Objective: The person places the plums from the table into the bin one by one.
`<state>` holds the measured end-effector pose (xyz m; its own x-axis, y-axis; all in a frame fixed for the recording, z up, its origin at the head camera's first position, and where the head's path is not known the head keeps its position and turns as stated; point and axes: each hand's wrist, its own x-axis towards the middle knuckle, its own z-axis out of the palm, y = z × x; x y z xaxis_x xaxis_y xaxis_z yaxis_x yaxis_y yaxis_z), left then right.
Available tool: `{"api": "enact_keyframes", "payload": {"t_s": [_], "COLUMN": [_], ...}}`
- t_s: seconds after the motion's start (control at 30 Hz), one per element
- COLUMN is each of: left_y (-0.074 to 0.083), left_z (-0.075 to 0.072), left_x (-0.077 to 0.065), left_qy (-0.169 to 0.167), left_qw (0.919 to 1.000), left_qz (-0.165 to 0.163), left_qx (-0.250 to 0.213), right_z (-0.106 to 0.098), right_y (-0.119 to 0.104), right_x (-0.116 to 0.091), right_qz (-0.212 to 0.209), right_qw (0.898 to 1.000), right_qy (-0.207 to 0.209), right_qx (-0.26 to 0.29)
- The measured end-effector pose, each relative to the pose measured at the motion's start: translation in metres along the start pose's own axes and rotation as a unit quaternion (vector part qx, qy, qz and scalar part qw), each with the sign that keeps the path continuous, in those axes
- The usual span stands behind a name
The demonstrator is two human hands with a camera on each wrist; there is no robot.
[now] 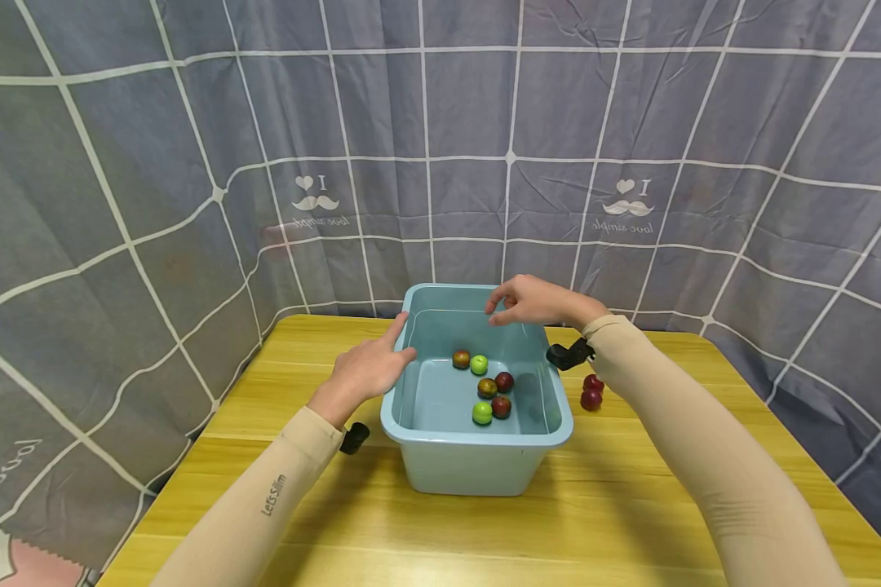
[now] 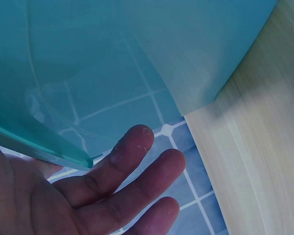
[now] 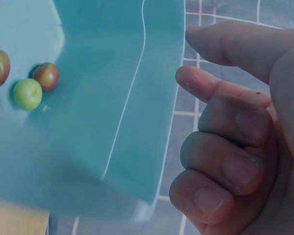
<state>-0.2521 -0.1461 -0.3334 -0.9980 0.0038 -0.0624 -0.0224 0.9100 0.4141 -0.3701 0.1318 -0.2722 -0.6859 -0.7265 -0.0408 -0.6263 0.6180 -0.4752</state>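
Observation:
A light blue plastic tub (image 1: 477, 440) stands on the table. Inside lie several small round fruits: green ones (image 1: 481, 412), dark red ones (image 1: 501, 407) and brownish-red ones (image 1: 488, 388); their exact kind is unclear. My left hand (image 1: 367, 367) rests at the tub's left rim, thumb over the edge; in the left wrist view the other fingers (image 2: 154, 176) extend loosely outside the wall. Above the tub's back right part hovers my right hand (image 1: 532, 300), holding nothing. The right wrist view shows its thumb and index finger apart, the other fingers (image 3: 220, 171) loosely curled.
Two dark red fruits (image 1: 591, 399) lie on the yellow wooden table (image 1: 338, 505), just right of the tub. A grey curtain (image 1: 470, 106) with white grid lines surrounds the table's back and sides. Black straps (image 1: 571, 355) are on both wrists.

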Motion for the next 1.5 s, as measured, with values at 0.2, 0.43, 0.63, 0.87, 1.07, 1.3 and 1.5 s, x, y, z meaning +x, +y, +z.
{"api": "enact_keyframes", "payload": {"t_s": [0.2, 0.43, 0.63, 0.87, 1.07, 1.3, 1.5], "left_y": [-0.001, -0.004, -0.007, -0.009, -0.005, 0.0, 0.001], "left_z": [-0.001, 0.0, 0.004, 0.003, 0.0, 0.0, 0.0], "left_x": [0.0, -0.003, -0.007, -0.008, -0.005, -0.001, -0.001], "left_qy": [-0.002, -0.002, -0.01, -0.008, -0.005, -0.005, -0.002], "left_qw": [1.0, 1.0, 0.9999, 0.9999, 1.0, 1.0, 1.0], "left_qz": [-0.006, -0.004, -0.01, -0.008, -0.004, 0.002, 0.003], "left_qx": [0.001, -0.003, -0.003, -0.001, -0.002, -0.002, 0.0], "right_z": [-0.002, 0.002, 0.013, 0.017, 0.02, 0.031, 0.044], "right_y": [0.013, 0.029, 0.046, 0.066, 0.085, 0.115, 0.136], "right_x": [-0.021, -0.049, -0.067, -0.083, -0.098, -0.114, -0.123], "right_qz": [0.006, 0.027, 0.044, 0.059, 0.058, 0.065, 0.078], "right_qw": [1.0, 0.996, 0.99, 0.976, 0.961, 0.943, 0.931], "right_qy": [0.028, 0.066, 0.106, 0.161, 0.205, 0.229, 0.235], "right_qx": [0.012, 0.048, 0.082, 0.132, 0.178, 0.231, 0.27]}}
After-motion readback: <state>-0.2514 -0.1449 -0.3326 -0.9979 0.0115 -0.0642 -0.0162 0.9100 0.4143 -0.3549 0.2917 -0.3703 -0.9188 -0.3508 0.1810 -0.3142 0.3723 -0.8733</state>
